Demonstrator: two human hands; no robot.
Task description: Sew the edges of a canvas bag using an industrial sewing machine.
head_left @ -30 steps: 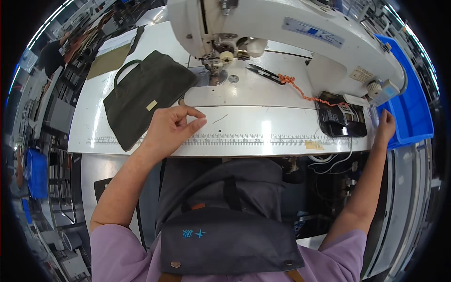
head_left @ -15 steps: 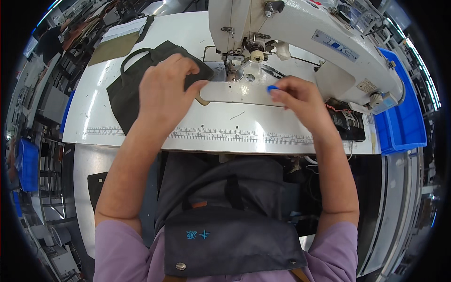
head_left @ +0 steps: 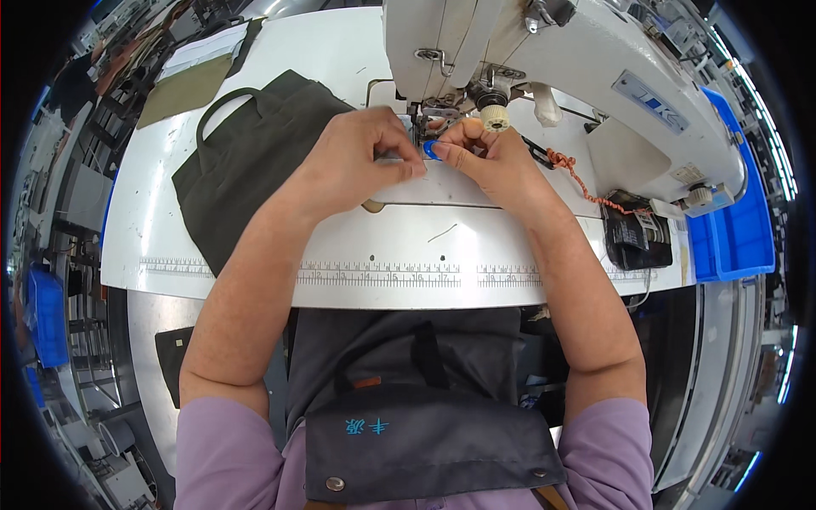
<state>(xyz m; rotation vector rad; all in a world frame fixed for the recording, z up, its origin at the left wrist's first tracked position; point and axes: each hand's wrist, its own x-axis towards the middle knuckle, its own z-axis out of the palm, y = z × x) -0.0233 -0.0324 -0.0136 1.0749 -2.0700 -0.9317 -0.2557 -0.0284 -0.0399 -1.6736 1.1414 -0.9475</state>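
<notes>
My right hand (head_left: pixel 497 161) is closed in a pinch by the needle area of the white sewing machine (head_left: pixel 586 59). At its thumb and fingertips is a small round blue piece (head_left: pixel 433 150), whose kind I cannot make out. My left hand (head_left: pixel 357 157) is just left of it, thumb and fingers drawn together; anything between them is too fine to see. A dark green fabric piece with a loop handle (head_left: pixel 246 161) lies on the table, partly under my left hand and forearm. The needle and presser foot (head_left: pixel 416 119) are partly hidden by my hands.
An orange coiled cord (head_left: pixel 582 178) runs from a black pouch-like item (head_left: pixel 633 238) toward a dark-handled tool (head_left: pixel 537 153) behind my right hand. A ruler strip (head_left: pixel 382 274) follows the table's front edge. A blue bin (head_left: pixel 731 242) stands right; olive fabric (head_left: pixel 183 89) lies far left.
Both hands have come together at the needle area, my right moving left with the blue piece, my left moving right. The orange cord is now more visible. The view has shifted slightly.
</notes>
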